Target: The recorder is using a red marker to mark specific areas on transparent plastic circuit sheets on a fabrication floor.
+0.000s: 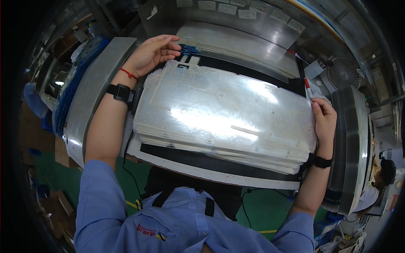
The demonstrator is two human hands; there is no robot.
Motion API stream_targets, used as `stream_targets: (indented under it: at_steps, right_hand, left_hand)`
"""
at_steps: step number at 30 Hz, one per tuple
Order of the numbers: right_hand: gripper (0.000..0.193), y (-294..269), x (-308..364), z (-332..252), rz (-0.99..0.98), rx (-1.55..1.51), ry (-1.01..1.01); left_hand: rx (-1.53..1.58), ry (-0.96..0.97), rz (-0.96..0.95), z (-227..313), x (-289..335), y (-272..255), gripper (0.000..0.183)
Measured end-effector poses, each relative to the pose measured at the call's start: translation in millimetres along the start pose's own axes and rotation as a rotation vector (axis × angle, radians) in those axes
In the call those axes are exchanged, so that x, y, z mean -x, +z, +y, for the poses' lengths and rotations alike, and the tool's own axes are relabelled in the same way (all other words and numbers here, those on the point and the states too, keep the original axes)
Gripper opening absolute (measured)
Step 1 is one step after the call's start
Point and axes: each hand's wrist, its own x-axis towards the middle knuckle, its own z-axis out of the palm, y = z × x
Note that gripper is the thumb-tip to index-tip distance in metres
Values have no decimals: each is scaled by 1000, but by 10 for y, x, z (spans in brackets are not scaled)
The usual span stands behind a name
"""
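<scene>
A thick stack of clear plastic sheets [202, 109] with faint printed traces lies in front of me, its near edges slightly fanned. Beyond its upper left corner my left hand [155, 52] is open, fingers loosely curled and apart. Its fingertips are beside a bunch of blue strips [189, 49], above the sheets' narrow tail [188, 63]. At the right edge of the stack, my right hand [324, 120] is closed on the sheets' upper right corner; some fingers are hidden. A red-capped marker [308, 88] touches or lies just beyond its fingertips; I cannot tell which.
Another stack of sheets [236, 46] lies behind, against a metal panel with paper labels. Metal plates [101, 84] stand at left, dark-edged panels [348, 147] at right. A small fan [343, 72] sits at back right. Cables hang below the table's white front edge [211, 173].
</scene>
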Motion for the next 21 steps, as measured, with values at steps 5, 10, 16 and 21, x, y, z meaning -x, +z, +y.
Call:
stream_targets:
  at_steps: [5, 10, 16, 21]
  right_hand:
    - [16, -27, -17, 64, 45, -26, -96]
    - [15, -16, -9, 74, 105, -51, -75]
    - [18, -22, -21, 93, 168, -123, 4]
    - [19, -2, -24, 78, 191, -126, 50]
  left_hand:
    - [-15, 10, 3, -10, -6, 9, 34]
    - [11, 17, -22, -12, -8, -14, 36]
    - [29, -49, -146, 24, -2, -30, 35]
    - [-157, -44, -41, 16, 44, 114, 24]
